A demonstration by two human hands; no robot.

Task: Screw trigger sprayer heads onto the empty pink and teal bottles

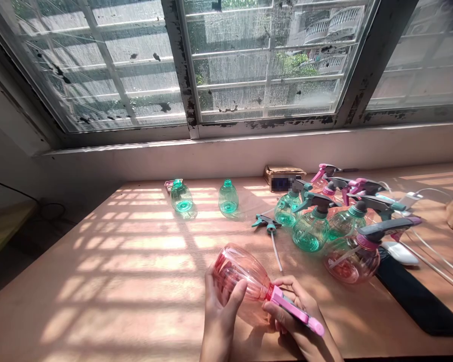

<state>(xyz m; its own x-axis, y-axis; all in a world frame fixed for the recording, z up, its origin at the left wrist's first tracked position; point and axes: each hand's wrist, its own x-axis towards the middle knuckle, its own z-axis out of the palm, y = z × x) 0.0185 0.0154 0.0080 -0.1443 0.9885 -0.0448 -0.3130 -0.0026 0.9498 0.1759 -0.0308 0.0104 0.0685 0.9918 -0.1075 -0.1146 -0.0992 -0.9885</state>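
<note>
My left hand [221, 306] is wrapped round the body of a clear pink spray bottle [239, 274], which lies tilted with its base pointing up and left. At the bottle's neck, my right hand [296, 317] grips the pink trigger spray head [292, 309]. Both hands hover just above the near edge of the wooden table [136, 281]. A loose teal-and-grey spray head [268, 223] with a white dip tube lies on the table beyond the bottle.
Two capless teal bottles [181, 197] [228, 197] stand mid-table. A cluster of assembled teal and pink spray bottles [324, 221] stands at right, beside a cardboard box [283, 176], a white mouse [400, 253], cables and a black pad [411, 296]. A barred window [219, 65] rises behind.
</note>
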